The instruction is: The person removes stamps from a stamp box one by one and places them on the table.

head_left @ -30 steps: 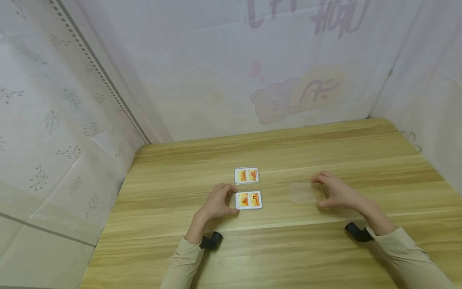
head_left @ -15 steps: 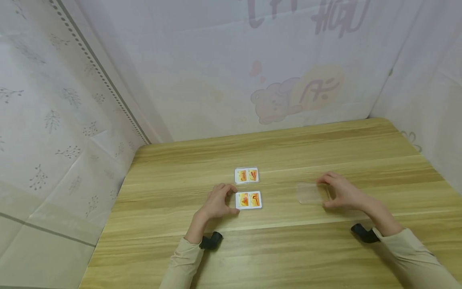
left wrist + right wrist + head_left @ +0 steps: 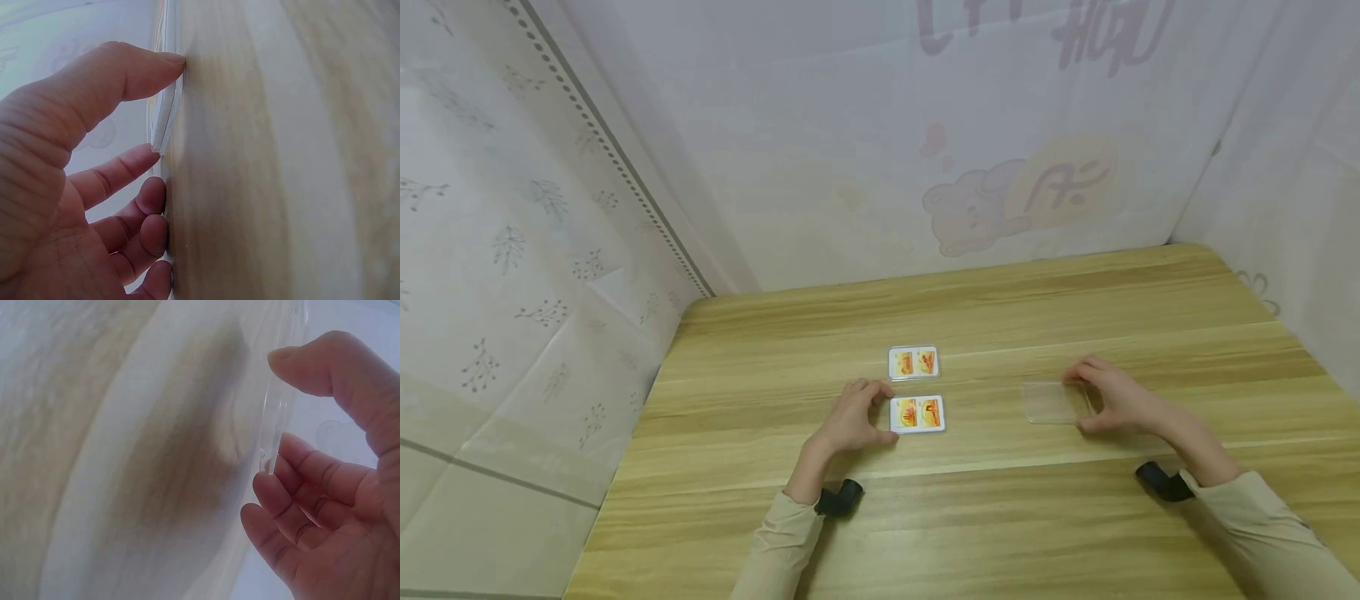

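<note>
In the head view, the left hand pinches the left end of the nearer case, lying on the surface just in front of the farther case, while the right hand grips a clear cover well apart to the right. The left wrist view shows thumb and index finger across the nearer case; the right wrist view shows thumb and fingers at the cover's edges.

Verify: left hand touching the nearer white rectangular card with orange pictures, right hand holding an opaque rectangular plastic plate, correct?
Opaque is wrong: the plate in the right hand is clear; the head view shows the wooden tabletop through it.
</note>
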`<act>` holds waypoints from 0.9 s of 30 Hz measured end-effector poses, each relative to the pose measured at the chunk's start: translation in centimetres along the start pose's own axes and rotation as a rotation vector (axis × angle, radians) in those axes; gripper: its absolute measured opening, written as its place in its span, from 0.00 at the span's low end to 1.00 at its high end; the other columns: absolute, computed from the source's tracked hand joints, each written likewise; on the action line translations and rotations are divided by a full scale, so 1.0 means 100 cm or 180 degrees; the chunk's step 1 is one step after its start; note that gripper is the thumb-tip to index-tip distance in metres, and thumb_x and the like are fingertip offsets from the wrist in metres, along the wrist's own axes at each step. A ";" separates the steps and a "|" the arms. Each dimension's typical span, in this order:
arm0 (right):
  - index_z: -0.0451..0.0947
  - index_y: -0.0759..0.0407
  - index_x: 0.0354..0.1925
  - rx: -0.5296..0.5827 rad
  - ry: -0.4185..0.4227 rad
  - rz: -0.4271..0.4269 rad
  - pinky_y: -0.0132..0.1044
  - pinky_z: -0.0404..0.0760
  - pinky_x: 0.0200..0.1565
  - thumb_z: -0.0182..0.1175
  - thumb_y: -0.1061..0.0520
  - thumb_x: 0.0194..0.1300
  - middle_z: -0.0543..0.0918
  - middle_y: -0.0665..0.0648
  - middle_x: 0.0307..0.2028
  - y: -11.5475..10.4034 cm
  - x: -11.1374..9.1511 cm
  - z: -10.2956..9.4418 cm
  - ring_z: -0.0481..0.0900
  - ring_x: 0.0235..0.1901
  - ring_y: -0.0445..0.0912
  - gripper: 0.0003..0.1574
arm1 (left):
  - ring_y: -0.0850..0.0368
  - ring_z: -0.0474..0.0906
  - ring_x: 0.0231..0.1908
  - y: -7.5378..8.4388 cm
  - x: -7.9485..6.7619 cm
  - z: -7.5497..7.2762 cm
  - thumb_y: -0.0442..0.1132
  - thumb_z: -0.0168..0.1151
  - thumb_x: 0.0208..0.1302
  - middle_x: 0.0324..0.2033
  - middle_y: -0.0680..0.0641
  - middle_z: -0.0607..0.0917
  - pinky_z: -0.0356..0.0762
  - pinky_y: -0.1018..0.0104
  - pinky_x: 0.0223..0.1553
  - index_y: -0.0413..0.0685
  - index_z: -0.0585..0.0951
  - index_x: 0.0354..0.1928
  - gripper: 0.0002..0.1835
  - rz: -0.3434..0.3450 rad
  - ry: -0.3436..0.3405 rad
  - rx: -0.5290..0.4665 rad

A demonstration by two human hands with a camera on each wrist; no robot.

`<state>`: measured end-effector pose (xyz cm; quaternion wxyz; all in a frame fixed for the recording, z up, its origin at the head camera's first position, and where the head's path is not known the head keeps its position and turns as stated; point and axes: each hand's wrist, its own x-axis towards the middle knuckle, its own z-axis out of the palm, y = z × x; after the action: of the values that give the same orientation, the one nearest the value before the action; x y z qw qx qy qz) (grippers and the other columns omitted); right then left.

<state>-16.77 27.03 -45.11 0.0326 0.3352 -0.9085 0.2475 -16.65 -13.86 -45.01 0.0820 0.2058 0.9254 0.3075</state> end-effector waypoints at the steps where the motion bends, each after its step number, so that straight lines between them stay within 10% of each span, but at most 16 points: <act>1: 0.75 0.68 0.44 -0.0012 -0.0005 -0.0009 0.51 0.76 0.42 0.75 0.61 0.34 0.75 0.57 0.41 0.001 0.000 0.000 0.75 0.42 0.53 0.35 | 0.53 0.66 0.43 0.000 0.000 0.000 0.39 0.77 0.39 0.38 0.50 0.73 0.63 0.56 0.44 0.45 0.76 0.46 0.29 0.0000 0.0003 0.0002; 27: 0.75 0.67 0.44 -0.0029 -0.0050 -0.0033 0.46 0.75 0.42 0.77 0.61 0.35 0.76 0.56 0.40 0.007 -0.006 -0.003 0.75 0.40 0.51 0.35 | 0.52 0.66 0.42 0.000 0.001 0.001 0.39 0.77 0.38 0.36 0.50 0.73 0.63 0.57 0.43 0.45 0.76 0.45 0.29 -0.0007 0.0019 0.0021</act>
<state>-16.75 27.98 -45.31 0.0283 0.3417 -0.9080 0.2406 -16.73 -13.78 -45.12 0.0789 0.2042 0.9269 0.3049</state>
